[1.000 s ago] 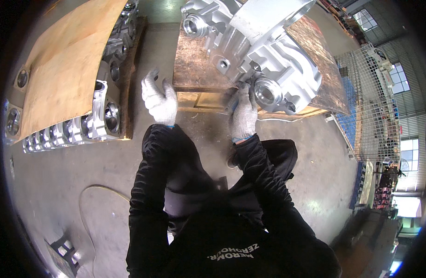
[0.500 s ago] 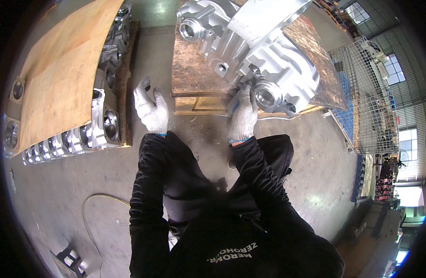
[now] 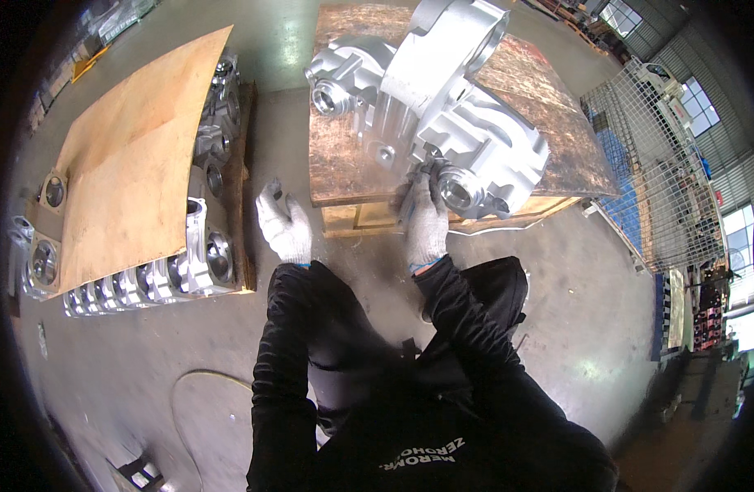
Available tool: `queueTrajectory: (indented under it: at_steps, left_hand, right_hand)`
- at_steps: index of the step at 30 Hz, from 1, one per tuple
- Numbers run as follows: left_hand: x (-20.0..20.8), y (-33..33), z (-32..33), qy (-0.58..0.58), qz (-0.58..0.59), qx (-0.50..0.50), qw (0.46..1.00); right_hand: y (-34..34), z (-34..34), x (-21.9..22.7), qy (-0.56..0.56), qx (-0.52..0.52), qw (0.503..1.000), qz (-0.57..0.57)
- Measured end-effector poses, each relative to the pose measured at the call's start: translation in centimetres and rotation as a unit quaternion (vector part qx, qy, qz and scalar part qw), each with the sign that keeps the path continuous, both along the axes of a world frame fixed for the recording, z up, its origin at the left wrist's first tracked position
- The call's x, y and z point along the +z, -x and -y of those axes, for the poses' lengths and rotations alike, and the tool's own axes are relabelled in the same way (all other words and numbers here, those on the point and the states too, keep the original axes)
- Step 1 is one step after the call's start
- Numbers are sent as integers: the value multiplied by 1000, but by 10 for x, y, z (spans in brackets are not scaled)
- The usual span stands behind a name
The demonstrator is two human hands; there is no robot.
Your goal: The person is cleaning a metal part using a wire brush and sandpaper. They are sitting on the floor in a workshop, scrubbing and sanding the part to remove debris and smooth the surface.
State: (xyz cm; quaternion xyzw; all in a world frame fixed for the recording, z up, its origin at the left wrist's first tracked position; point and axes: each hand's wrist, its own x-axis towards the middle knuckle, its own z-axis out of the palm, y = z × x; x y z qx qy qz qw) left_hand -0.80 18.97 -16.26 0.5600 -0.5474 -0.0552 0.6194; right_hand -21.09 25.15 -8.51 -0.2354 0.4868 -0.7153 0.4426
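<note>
A large silver metal casting (image 3: pixel 483 135) with round bores rests on a worn wooden board. My right hand (image 3: pixel 428 221), in a pale knitted glove, is at its near side, left of a round bore. The fingers there are closed and look dark and blurred against the metal. What they grip, if anything, cannot be made out. My left hand (image 3: pixel 287 230), gloved the same way with dark fingertips, is held in the air left of the board. Its fingers and thumb are apart, with nothing between them.
The worn board (image 3: pixel 360 176) tops a wooden crate (image 3: pixel 344 220). At left, a plywood sheet (image 3: pixel 139 156) covers rows of similar castings (image 3: pixel 217 254). A wire mesh cage (image 3: pixel 651 164) stands at right. A thin hose (image 3: pixel 176 389) curves over the concrete floor.
The whole view has shifted, so the casting and crates sit differently in it. My right hand stays at the casting by the bore; my left hand remains open in the air.
</note>
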Motion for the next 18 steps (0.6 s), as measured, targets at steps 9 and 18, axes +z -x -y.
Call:
queueTrajectory:
  at_steps: [9,18]
  left_hand:
    - [-12,-4,5,13,-35,-19,999]
    - [-15,-3,6,5,-23,-13,1000]
  right_hand:
    - [-7,-5,-5,50,1,995,87]
    - [0,-3,1,-32,23,999,-18]
